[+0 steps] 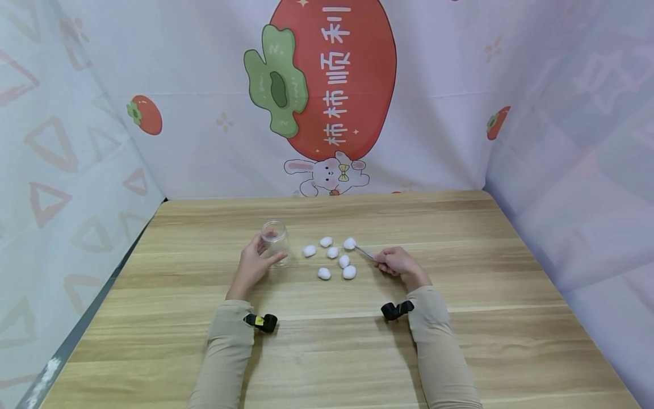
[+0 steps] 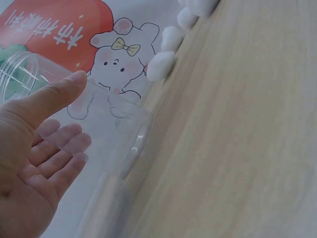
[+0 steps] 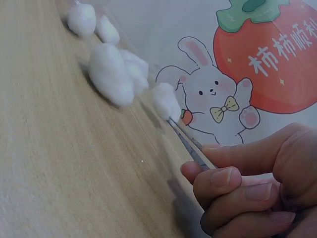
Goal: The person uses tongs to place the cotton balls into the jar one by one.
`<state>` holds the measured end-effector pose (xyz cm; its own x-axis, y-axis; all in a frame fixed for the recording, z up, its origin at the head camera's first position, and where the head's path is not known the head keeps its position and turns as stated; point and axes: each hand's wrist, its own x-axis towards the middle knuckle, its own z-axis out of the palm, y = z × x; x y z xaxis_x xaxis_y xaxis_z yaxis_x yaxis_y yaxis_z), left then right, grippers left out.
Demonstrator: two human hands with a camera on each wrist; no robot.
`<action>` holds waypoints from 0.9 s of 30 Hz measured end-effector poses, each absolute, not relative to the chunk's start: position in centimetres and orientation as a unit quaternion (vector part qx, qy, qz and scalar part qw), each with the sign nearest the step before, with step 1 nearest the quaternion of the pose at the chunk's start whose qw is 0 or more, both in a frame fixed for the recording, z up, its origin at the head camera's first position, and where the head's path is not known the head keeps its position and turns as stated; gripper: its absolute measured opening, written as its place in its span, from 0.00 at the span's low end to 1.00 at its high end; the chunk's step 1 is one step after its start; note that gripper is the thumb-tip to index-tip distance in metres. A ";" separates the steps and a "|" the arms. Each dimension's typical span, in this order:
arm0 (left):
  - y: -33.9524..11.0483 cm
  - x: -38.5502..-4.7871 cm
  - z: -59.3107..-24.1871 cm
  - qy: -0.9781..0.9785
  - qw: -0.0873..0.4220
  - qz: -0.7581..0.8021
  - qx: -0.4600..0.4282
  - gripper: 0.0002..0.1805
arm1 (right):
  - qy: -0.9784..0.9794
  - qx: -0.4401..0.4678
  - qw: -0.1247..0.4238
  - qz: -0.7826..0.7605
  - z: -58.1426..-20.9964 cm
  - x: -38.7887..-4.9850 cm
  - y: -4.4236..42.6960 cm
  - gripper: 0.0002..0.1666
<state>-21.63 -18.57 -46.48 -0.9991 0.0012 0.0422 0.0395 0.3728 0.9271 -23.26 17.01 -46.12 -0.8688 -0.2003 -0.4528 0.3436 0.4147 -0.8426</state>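
Note:
My left hand (image 1: pixel 252 263) holds a clear, open-topped jar (image 1: pixel 278 245) upright on the table, thumb on one side and fingers on the other. Through its transparent wall (image 2: pixel 111 121) the left wrist view shows nothing inside. My right hand (image 1: pixel 400 264) pinches metal tweezers (image 3: pixel 192 151) between thumb and fingers. Their tips meet a white cotton ball (image 3: pixel 166 100); whether it is lifted off the table I cannot tell. Between the hands lie several other cotton balls, among them one (image 1: pixel 309 250) nearest the jar and one (image 1: pixel 349 272) nearest me.
The wood-grain table (image 1: pixel 327 352) reaches back to a white printed curtain (image 1: pixel 204 147) with a persimmon and a rabbit. Similar cloth hangs at both sides. A small black camera sits on each wrist, over beige sleeves (image 1: pixel 225 358).

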 end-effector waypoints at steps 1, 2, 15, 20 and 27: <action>-18.6 -21.6 -46.5 -0.829 0.017 -0.559 -0.013 0.36 | 0.804 0.043 0.251 -0.538 -46.1 -23.2 17.0 0.13; -18.5 -21.6 -46.5 -0.830 0.016 -0.558 -0.015 0.36 | 0.805 0.042 0.249 -0.537 -46.0 -23.2 17.0 0.13; -18.1 -21.1 -45.8 -0.824 -0.021 -0.564 -0.056 0.38 | 0.806 0.009 0.234 -0.543 -44.9 -22.8 16.5 0.15; -18.1 -21.4 -46.5 -0.825 -0.022 -0.561 -0.063 0.39 | 0.807 0.003 0.226 -0.546 -44.7 -22.7 16.2 0.15; -18.0 -21.5 -46.6 -0.823 -0.017 -0.564 -0.061 0.39 | 0.808 -0.013 0.219 -0.547 -44.2 -22.7 15.9 0.15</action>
